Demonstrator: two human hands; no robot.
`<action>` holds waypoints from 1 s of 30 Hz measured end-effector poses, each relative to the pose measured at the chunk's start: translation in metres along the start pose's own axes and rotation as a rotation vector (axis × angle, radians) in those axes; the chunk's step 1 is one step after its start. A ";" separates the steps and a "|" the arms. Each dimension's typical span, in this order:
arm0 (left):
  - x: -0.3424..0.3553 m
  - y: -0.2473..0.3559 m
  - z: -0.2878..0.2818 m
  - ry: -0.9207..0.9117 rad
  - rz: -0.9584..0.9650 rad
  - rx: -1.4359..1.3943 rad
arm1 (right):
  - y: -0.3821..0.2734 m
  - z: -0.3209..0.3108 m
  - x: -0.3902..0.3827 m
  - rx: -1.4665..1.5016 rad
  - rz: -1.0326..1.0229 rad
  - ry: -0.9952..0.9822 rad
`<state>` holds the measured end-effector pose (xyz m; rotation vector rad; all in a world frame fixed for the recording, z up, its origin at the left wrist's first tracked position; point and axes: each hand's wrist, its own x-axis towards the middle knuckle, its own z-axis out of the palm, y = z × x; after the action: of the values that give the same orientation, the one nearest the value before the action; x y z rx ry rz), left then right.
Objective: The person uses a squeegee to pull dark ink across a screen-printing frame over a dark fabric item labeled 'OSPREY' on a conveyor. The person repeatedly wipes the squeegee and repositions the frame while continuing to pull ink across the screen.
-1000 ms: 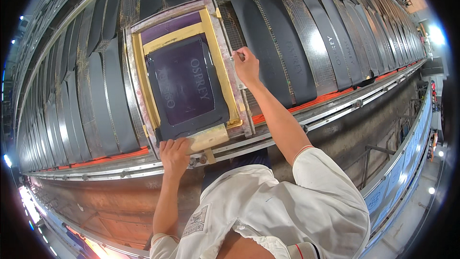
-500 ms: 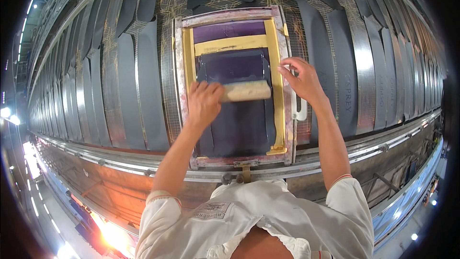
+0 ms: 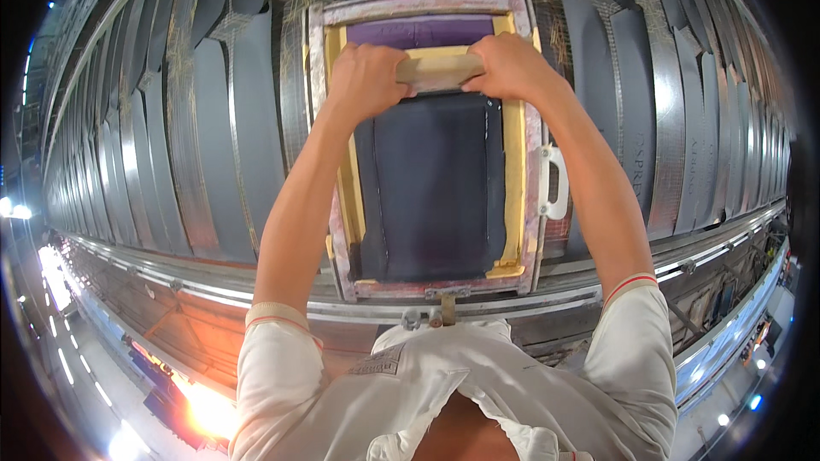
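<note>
A wooden-handled squeegee (image 3: 440, 71) lies crosswise near the far end of a screen printing frame (image 3: 531, 205). My left hand (image 3: 366, 78) grips its left end and my right hand (image 3: 511, 68) its right end, fingers wrapped round it. Below the squeegee stretches the dark mesh (image 3: 437, 179), coated with dark ink. Yellow tape (image 3: 514, 162) borders the mesh, and a purple strip (image 3: 418, 32) shows beyond the squeegee. The squeegee's blade edge is mostly hidden.
Dark grey cut fabric pieces (image 3: 213, 111) lie in rows on the long table on both sides. A white handle (image 3: 555, 181) sticks out from the frame's right side. A metal rail (image 3: 205, 288) runs along the table's near edge, with a metal bracket (image 3: 448, 307) at the frame.
The squeegee has moved from the middle of the mesh to its far end. My right hand, which was empty beside the frame, has taken hold of the squeegee's right end.
</note>
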<state>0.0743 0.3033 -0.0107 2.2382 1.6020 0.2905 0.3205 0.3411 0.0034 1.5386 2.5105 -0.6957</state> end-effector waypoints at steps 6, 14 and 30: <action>-0.080 0.020 0.019 0.108 0.102 -0.075 | -0.043 0.021 -0.070 0.035 0.021 -0.084; -0.267 0.090 0.059 0.102 0.093 -0.112 | -0.093 0.116 -0.242 0.046 -0.141 0.060; -0.004 -0.014 -0.006 0.031 0.084 0.002 | -0.008 -0.011 0.009 0.046 0.016 -0.065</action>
<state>0.0591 0.3044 -0.0111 2.3172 1.5272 0.3481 0.3113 0.3502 0.0126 1.5236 2.4496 -0.7937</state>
